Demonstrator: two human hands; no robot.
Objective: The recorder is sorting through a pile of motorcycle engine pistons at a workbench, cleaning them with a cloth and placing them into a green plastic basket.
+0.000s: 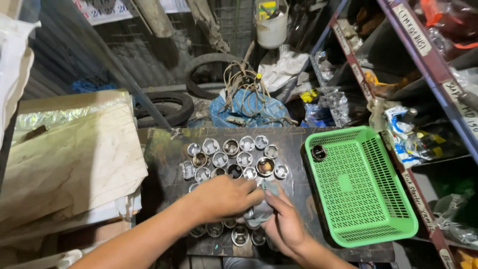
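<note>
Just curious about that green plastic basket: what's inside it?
One round metal piston sits in the far left corner of the green basket. The rest of its mesh floor looks bare; nothing in it is covered.

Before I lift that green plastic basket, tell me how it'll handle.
The green basket probably lifts light: thin mesh walls, only one piston inside. It may flex somewhat, being perforated. The piston, loose in a corner, would likely slide or roll if tilted.
</note>
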